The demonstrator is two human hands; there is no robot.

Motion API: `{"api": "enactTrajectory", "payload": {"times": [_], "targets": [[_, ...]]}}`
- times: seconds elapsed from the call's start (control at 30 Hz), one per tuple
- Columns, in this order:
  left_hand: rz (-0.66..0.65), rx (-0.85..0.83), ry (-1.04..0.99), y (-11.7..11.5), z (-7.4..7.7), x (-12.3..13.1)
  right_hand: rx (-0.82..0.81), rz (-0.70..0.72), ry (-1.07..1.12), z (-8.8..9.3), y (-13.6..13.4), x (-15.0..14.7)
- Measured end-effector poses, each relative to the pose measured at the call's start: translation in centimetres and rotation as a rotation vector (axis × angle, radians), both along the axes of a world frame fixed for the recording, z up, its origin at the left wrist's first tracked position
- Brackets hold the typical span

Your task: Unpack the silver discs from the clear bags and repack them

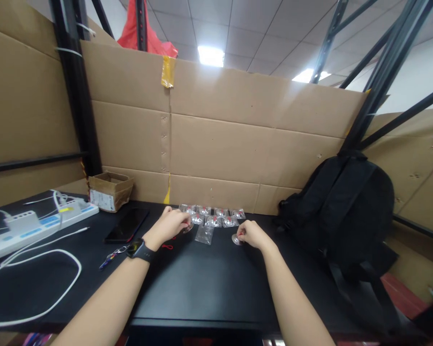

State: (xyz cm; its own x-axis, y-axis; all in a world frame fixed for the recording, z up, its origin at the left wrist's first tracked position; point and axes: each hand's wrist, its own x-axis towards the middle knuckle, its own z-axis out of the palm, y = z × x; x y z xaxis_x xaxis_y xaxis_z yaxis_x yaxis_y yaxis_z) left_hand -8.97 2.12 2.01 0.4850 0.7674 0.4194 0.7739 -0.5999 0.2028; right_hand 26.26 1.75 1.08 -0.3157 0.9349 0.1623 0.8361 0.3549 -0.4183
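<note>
Both my arms reach over a black table (202, 288). My left hand (171, 225), with a dark watch on its wrist, is curled with fingers closed on a small clear piece at the left of a row of small clear bags (216, 216) holding red and clear parts. My right hand (250, 234) pinches a small clear round piece (235, 239) against the table. An empty-looking clear bag (204, 234) lies flat between my hands. A little red loop (168, 246) lies near my left wrist.
A black phone (127, 225) and a lanyard lie left of my hands. Farther left are a white power strip (39, 221) with white cables and a small cardboard box (110, 191). A black backpack (346, 202) leans at right. Cardboard walls enclose the back.
</note>
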Motion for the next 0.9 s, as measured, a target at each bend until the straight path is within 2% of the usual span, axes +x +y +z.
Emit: {"api": "enactTrajectory", "payload": {"times": [0.1, 0.2, 0.37, 0.47, 0.57, 0.67, 0.77, 0.9], "targets": [[-0.044, 0.043, -0.058, -0.4, 0.6, 0.4, 0.021, 0.0, 0.005, 0.5, -0.3, -0.1], [-0.1, 0.094, -0.099, -1.0, 0.9, 1.6, 0.114, 0.046, 0.077, 1.5, -0.9, -0.9], [-0.188, 0.197, -0.08, -2.7, 1.4, 4.0, 0.377, 0.085, 0.345, 2.9, -2.3, -4.0], [-0.209, 0.248, -0.077, -3.5, 1.6, 4.7, 0.419, 0.138, 0.419, 2.9, -3.0, -5.7], [-0.172, 0.265, -0.128, -3.6, 1.6, 4.8, 0.36, 0.202, 0.299, 2.6, -3.2, -6.3], [-0.093, 0.24, -0.225, -3.4, 1.5, 4.6, 0.327, 0.18, 0.217, 2.6, -3.1, -5.9], [-0.015, 0.189, -0.375, -3.1, 1.4, 4.7, 0.332, 0.143, 0.274, 2.8, -3.1, -5.6], [0.014, 0.064, -0.6, -2.9, 0.9, 5.4, 0.35, 0.123, 0.412, 2.9, -3.5, -6.5]]}}
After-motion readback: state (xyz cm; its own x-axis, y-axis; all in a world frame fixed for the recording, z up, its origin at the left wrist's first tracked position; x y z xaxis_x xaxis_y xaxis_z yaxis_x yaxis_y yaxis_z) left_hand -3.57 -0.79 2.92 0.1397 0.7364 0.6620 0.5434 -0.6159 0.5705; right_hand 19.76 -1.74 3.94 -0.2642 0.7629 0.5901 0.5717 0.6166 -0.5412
